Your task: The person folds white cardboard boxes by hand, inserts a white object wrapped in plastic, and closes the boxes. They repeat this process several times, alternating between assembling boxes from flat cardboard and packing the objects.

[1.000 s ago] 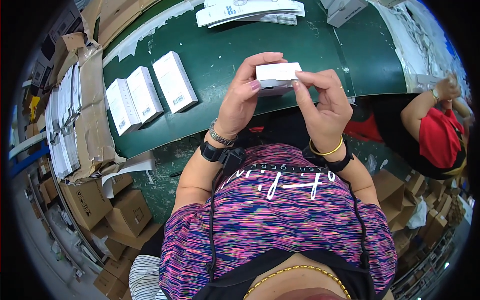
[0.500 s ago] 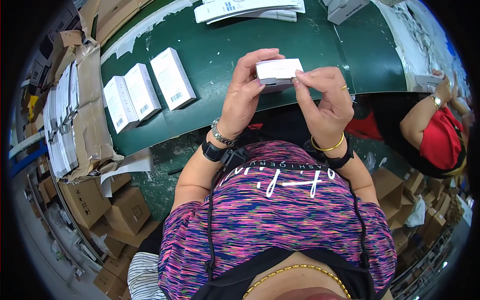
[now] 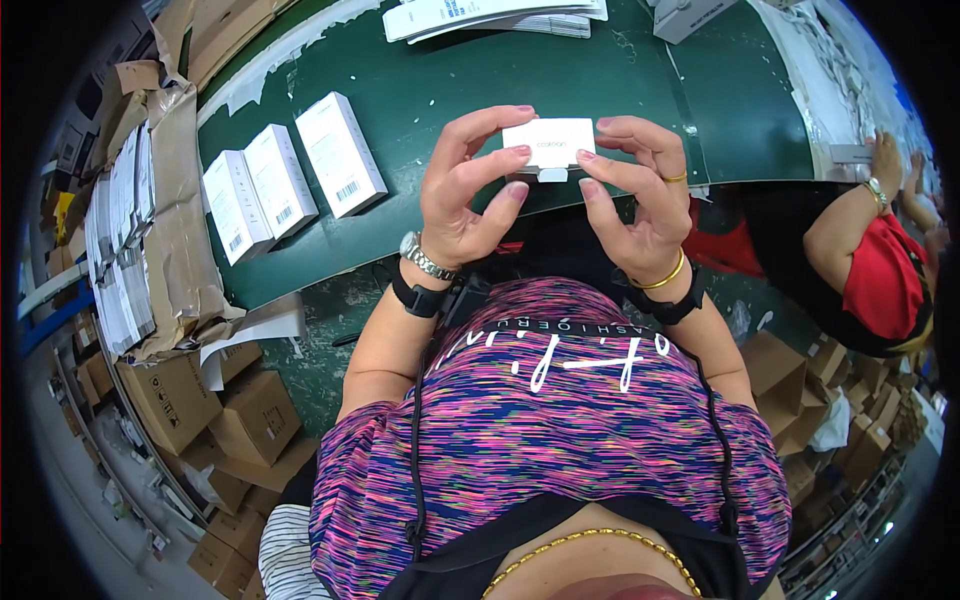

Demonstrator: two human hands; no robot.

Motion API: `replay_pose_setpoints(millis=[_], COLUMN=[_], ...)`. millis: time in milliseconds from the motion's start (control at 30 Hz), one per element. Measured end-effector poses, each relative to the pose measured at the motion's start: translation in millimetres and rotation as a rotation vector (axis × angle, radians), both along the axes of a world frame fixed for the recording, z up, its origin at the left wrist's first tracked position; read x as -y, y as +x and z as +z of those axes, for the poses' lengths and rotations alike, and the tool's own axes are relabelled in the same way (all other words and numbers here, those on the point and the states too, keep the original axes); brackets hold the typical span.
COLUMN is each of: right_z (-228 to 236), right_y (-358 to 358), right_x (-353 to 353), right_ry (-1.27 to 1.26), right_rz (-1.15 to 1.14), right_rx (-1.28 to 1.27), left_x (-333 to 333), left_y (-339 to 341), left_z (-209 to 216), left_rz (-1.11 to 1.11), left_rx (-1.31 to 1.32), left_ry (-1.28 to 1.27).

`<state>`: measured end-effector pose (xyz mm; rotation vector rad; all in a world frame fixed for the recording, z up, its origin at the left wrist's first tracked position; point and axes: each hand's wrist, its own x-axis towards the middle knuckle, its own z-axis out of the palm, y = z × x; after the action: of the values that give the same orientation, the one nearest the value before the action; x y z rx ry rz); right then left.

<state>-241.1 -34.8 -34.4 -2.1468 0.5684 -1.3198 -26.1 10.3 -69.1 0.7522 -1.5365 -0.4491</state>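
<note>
A small white carton (image 3: pixel 549 136) is held up between my two hands over the near edge of the green table, its end face toward me. The end flap has a small tuck tab (image 3: pixel 552 175) sticking out below it. My left hand (image 3: pixel 468 185) grips the carton's left side, fingers on top and front, thumb apart from it below. On the right side, my right hand (image 3: pixel 645 190) grips it with the fingertips, its thumb below the flap. Three white cartons, a left one (image 3: pixel 238 208), a middle one (image 3: pixel 282 182) and a right one (image 3: pixel 341 157), lie on the table to the left.
Flat white cartons (image 3: pixel 490 20) are stacked at the table's far side, with a white box (image 3: pixel 692 14) to their right. Another person's hand (image 3: pixel 884 165) works at the far right. Brown cardboard boxes (image 3: pixel 257 420) stand on the floor at lower left; white cartons (image 3: pixel 120 290) are stacked above.
The carton's end flap has come down over its end, with the tab now pointing down. My thumbs have moved off the carton, and my fingers press its front and corners.
</note>
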Motion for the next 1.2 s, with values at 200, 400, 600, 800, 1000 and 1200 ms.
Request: replay_pose_setpoints(millis=[200, 400, 600, 800, 1000, 1200], right_z=[-2.9, -8.7, -9.0, -16.5, 3.5, -3.0], right_y=[14.0, 22.8, 12.2, 27.4, 18.0, 17.8], right_x=[-10.8, -15.6, 2.4, -1.9, 0.5, 7.2], right_ry=[0.133, 0.146, -0.208, -0.031, 0.013, 0.396], right_rz=[0.024, -0.036, -0.026, -0.035, -0.123, -0.204], right_rx=[0.103, 0.174, -0.03, 0.211, 0.005, 0.184], left_x=[2.0, -0.4, -4.8, -0.5, 0.8, -18.7], left_y=[-0.4, -6.1, -6.0, -4.1, -7.4, -28.6], left_z=[-2.0, 0.7, 10.6, 2.0, 1.9, 19.7], left_rz=[0.1, 0.096, 0.098, 0.147, 0.132, 0.381], left_rx=[0.153, 0.092, 0.072, 0.171, 0.143, 0.335], left_ry=[-0.103, -0.065, 0.011, -0.035, -0.041, 0.242])
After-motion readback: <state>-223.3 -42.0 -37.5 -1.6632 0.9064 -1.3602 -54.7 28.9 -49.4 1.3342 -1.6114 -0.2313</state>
